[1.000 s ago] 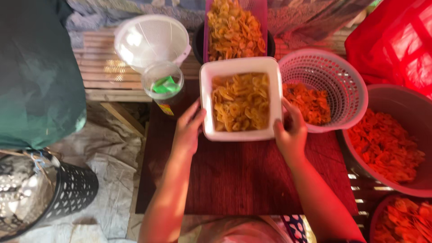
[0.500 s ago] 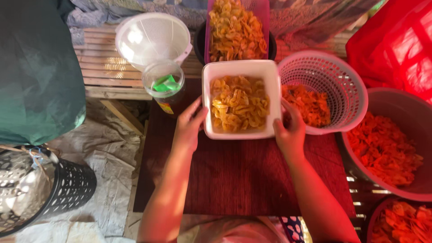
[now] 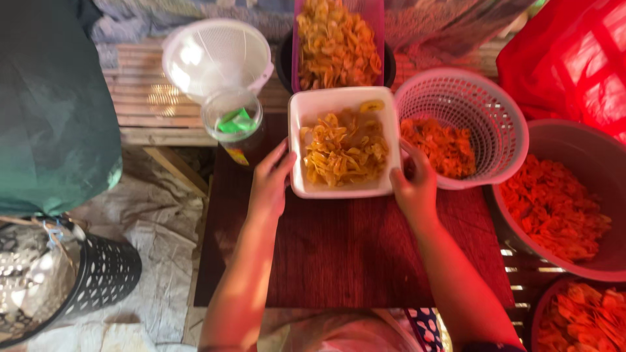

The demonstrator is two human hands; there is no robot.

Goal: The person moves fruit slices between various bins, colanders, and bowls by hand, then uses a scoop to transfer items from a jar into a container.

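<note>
Both hands are clamped on the white tub (image 3: 342, 142), one on each side wall. The left hand (image 3: 270, 186) wraps the near-left corner, thumb up along the rim. The right hand (image 3: 412, 188) pinches the right wall, fingers outside, thumb over the edge. The tub sits on the dark red mat (image 3: 352, 254), just ahead of the wrists.

Inside the grip, the yellow chips (image 3: 344, 153) lie in a loose heap. White floor shows along the far and left edges, so I'd judge the tub roughly half full, with room left.

Just right of the right hand, touching the tub, is the pink basket (image 3: 486, 98), holding orange chips. Further right stands the grey basin (image 3: 590, 146), heaped with more orange ones. Beyond the left hand stands a clear jar (image 3: 233, 124) with something green inside; past it, a white strainer (image 3: 218, 55). Straight ahead of the tub is a pink tray (image 3: 338, 42) piled with yellow chips.

Hard to read: the tray's far end is cut off, the tub's depth can't be told, and the red tint muddies colours on the right.
</note>
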